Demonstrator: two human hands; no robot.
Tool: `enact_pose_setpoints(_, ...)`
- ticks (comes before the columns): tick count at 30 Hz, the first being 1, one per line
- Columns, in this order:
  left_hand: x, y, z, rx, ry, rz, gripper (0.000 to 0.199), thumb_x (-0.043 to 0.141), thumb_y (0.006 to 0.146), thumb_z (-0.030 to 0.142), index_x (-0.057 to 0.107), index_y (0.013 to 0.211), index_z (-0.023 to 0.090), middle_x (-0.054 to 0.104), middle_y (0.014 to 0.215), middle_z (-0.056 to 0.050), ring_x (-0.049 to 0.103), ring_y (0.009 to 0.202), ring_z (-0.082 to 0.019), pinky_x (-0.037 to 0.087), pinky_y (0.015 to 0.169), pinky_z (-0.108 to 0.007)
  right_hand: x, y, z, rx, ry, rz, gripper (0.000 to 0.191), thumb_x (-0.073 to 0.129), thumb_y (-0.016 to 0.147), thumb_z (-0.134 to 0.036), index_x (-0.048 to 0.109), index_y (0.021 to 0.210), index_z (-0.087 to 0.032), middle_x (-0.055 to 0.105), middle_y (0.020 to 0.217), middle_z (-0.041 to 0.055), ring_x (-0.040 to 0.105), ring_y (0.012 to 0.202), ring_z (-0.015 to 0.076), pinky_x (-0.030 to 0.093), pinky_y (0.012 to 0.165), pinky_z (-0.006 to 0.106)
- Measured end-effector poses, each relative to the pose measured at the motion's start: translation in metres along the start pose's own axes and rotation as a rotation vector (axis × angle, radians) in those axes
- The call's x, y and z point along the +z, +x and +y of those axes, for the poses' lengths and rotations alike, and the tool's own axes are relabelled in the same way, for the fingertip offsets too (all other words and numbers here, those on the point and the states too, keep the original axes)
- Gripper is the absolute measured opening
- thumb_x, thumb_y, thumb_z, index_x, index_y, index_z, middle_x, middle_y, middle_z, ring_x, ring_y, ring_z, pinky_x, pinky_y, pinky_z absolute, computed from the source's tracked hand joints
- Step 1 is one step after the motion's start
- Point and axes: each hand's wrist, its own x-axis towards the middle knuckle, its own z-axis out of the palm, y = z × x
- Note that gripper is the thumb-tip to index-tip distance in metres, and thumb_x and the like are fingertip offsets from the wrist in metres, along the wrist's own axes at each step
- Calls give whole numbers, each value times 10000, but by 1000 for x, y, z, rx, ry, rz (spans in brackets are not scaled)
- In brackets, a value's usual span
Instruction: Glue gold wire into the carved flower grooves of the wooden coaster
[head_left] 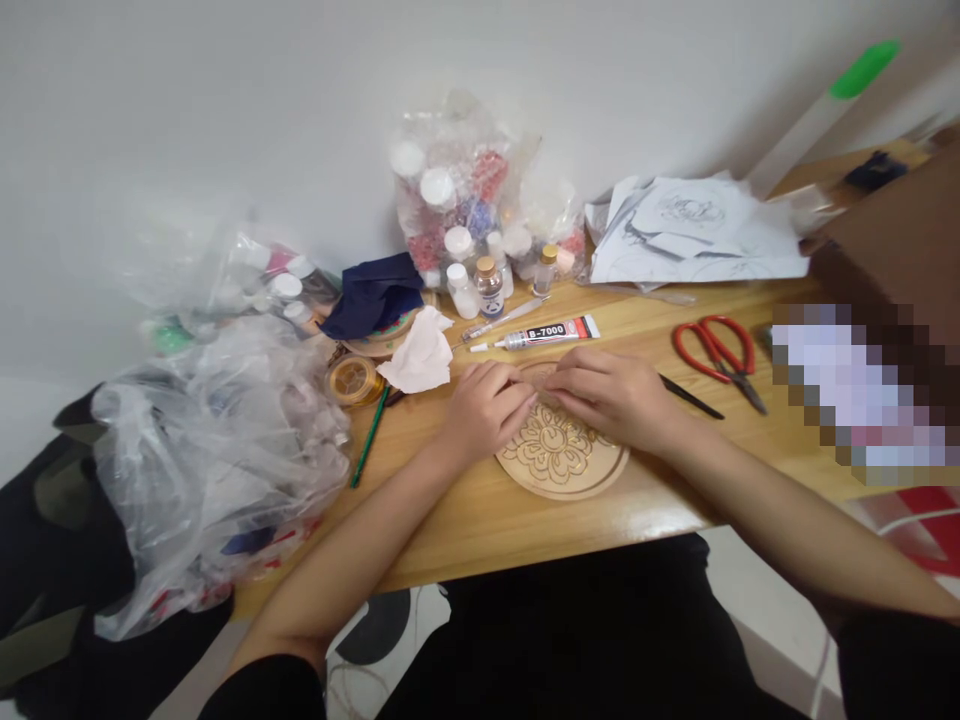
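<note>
A round wooden disc (561,484) lies flat on the table, its face bearing a flower outlined in gold-coloured wire (553,440). My left hand (491,405) rests over its upper left edge, fingers closed together. From the other side my right hand (611,400) reaches over the upper right of the disc, thumb and fingers pinched. The fingertips of both hands nearly meet above the pattern; whatever they pinch is too small to make out. Just beyond the hands is a tube of B-7000 glue (551,332).
Red-handled pliers (724,355) and black tweezers (694,397) lie to the right. A gold wire spool (352,380), a green pencil (370,440) and a crumpled tissue (421,352) are at the left. Small bottles (490,285), plastic bags (232,440) and paper sheets (697,230) line the back and side.
</note>
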Motion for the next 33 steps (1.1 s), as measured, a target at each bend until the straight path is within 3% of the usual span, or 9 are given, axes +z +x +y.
enact_pose_setpoints(8, 0, 0, 1, 11, -6, -7, 217, 481, 969, 230, 627, 820, 172, 629, 833, -40, 539, 771, -153, 399, 699, -314, 2, -1, -5, -47, -207, -21, 261, 481, 984, -255, 705, 882, -166, 702, 840, 39, 619, 694, 112, 413, 570, 235)
enact_pose_setpoints(17, -1, 1, 0, 28, -6, -23, 230, 455, 976, 227, 607, 812, 172, 623, 814, -39, 522, 754, -155, 402, 689, -314, 2, -1, -8, -123, -252, 40, 135, 547, 938, -168, 677, 904, -156, 699, 848, 15, 572, 681, 102, 377, 559, 243)
enact_pose_setpoints(23, -2, 1, -1, 41, -16, -36, 220, 457, 976, 222, 606, 822, 172, 631, 815, -41, 531, 756, -157, 407, 687, -313, 1, -1, -9, -147, -371, 29, 199, 495, 959, -135, 657, 846, -164, 678, 787, 8, 557, 692, 109, 334, 549, 267)
enact_pose_setpoints(33, -2, 1, 0, 42, -28, -38, 251, 453, 984, 250, 616, 811, 170, 638, 805, -42, 535, 745, -155, 413, 691, -314, -2, 0, -7, -181, -335, 11, 220, 491, 965, -143, 683, 858, -159, 657, 741, 3, 524, 659, 111, 325, 552, 271)
